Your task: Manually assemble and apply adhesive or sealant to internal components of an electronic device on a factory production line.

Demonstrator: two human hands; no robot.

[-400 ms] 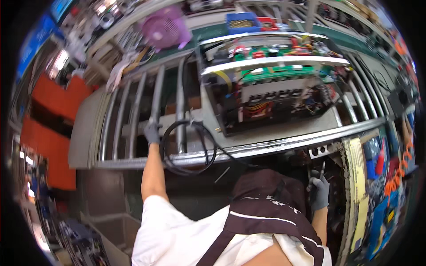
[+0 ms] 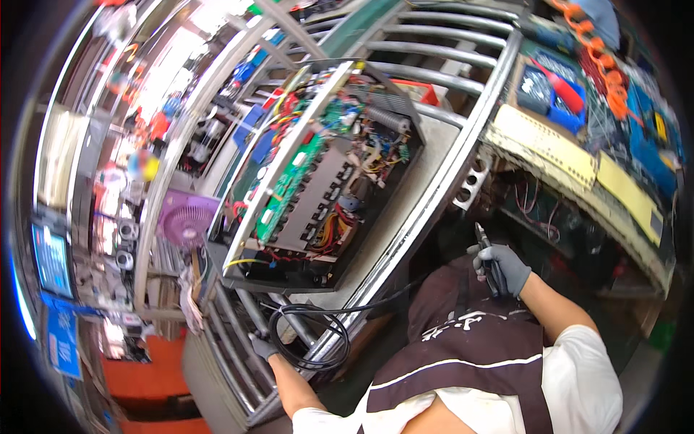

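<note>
Beside roller frame, hands apart, right clasping tool

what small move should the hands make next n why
I'd probably close the left hand on the black coil and steady it: the coil lies across the rail, that hand is right beside it, and the right hand is taken up by a tool.

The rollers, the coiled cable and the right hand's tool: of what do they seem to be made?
Rollers: probably metal, smooth, with bright reflections. Coiled cable: likely rubber or plastic sheath, black, bending in smooth loops. Tool in the right hand: greyish tip suggests metal; dark handles possibly plastic.
</note>
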